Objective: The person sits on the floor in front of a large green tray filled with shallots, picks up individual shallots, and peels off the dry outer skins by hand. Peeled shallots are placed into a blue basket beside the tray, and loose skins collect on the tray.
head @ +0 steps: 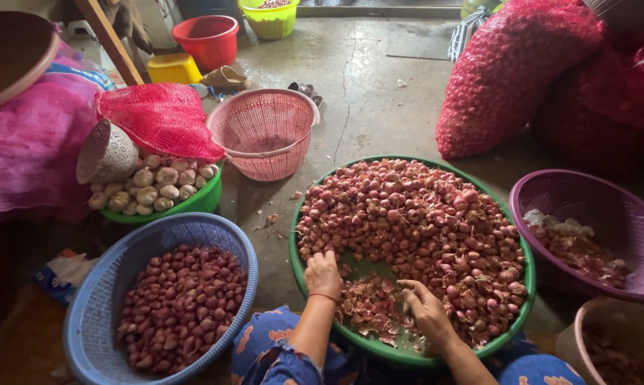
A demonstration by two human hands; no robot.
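Observation:
A wide green basin (299,265) in front of me is heaped with small red shallots (421,221), with loose red skins (368,306) on its near side. My left hand (324,274) rests palm down on the shallots at the basin's near left, fingers curled over them. My right hand (425,306) lies over the skins near the front rim, holding what looks like a small knife; the blade is hard to make out. A blue basket (94,314) at my left holds peeled shallots (183,306).
A purple basket (550,189) of skins sits at the right, a beige tub (585,321) below it. An empty pink basket (265,107) stands behind. A green bowl of garlic (158,187) lies at left under red mesh. Red mesh sacks (507,71) fill the back right.

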